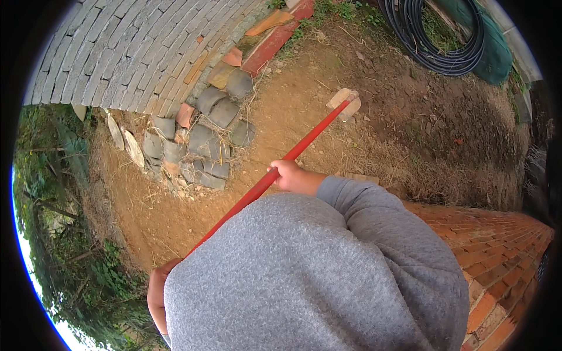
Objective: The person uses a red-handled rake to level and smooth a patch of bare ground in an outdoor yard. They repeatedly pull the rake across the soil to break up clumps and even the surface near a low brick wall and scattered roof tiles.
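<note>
A long red handle (pixel 252 195) runs slantwise across the ground, from beside my body at lower left to a pale, soil-coated flat tool head (pixel 344 105) at upper right. The head lies on the dirt; its exact kind is unclear. My right hand (pixel 287 174), in a grey sleeve, is closed around the middle of the handle. Down at the left, my left hand (pixel 161 283) is wrapped at the handle's near end, its fingers partly hidden by my grey top (pixel 272 272).
Stacked curved grey roof tiles (pixel 204 140) lie left of the handle, below a grey brick wall (pixel 118 52). A black hose coil (pixel 439 57) is at upper right, a red brick wall (pixel 491 245) at lower right. Shrubs (pixel 88 272) border the left.
</note>
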### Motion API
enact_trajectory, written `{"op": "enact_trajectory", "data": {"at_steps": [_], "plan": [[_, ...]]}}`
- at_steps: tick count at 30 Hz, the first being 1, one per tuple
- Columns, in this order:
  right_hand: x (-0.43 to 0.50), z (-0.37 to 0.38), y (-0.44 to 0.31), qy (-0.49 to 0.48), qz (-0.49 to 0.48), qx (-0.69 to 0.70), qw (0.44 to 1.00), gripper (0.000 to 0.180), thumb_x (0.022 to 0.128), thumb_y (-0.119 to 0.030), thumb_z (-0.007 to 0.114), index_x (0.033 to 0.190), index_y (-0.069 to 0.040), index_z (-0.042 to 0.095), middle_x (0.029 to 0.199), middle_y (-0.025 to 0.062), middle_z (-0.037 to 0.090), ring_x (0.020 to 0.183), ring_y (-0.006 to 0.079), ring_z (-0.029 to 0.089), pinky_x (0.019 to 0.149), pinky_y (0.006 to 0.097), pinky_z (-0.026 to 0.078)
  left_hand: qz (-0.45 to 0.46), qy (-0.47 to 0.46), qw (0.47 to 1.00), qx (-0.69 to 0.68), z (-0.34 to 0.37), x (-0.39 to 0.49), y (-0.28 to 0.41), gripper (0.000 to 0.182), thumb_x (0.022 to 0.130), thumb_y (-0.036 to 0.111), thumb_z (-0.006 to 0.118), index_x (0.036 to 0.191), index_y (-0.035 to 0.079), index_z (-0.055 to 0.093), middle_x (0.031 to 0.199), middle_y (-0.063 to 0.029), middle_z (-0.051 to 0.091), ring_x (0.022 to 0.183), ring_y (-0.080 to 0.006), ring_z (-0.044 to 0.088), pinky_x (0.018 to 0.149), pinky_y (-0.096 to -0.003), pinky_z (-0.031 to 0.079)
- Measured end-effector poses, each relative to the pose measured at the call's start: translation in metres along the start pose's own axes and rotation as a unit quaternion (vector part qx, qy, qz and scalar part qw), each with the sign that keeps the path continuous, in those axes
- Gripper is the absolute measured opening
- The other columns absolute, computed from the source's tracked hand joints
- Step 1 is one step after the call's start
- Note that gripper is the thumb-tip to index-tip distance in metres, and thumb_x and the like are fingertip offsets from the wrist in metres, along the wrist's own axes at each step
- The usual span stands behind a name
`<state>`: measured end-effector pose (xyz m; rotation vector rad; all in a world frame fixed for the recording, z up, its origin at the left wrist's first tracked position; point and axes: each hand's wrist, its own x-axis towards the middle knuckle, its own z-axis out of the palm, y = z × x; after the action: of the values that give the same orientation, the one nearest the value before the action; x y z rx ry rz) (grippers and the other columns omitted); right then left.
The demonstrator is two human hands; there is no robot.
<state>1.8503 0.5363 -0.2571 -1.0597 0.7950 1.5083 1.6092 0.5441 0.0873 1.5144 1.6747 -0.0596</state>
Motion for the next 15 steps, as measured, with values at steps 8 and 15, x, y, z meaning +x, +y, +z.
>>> {"op": "enact_trajectory", "data": {"at_steps": [8,15], "plan": [[0.005,-0.007,0.023,-0.02,0.051,0.01,0.998,0.018,0.074,-0.005,0.049,0.09,-0.005,0.041,0.079,0.008,0.049,0.068,0.0209,0.052,0.055,0.0382,0.043,0.058,-0.035,0.988,0.136,-0.032,0.005,-0.016,0.016,0.068,0.008,0.062,0.079,-0.003,0.057,0.054,-0.0061,0.044,0.055,-0.0037,0.04,0.048,-0.0209,0.037],[0.0,-0.009,0.03,-0.101,0.056,-0.12,0.986,0.011,0.076,-0.009,0.048,0.084,-0.006,0.042,0.078,0.0091,0.051,0.071,0.0216,0.05,0.057,0.0371,0.041,0.024,-0.03,0.999,0.027,-0.045,0.003,-0.037,0.017,0.068,0.007,0.062,0.08,-0.004,0.057,0.057,0.0001,0.05,0.057,-0.0026,0.042,0.05,-0.0189,0.037]]}}
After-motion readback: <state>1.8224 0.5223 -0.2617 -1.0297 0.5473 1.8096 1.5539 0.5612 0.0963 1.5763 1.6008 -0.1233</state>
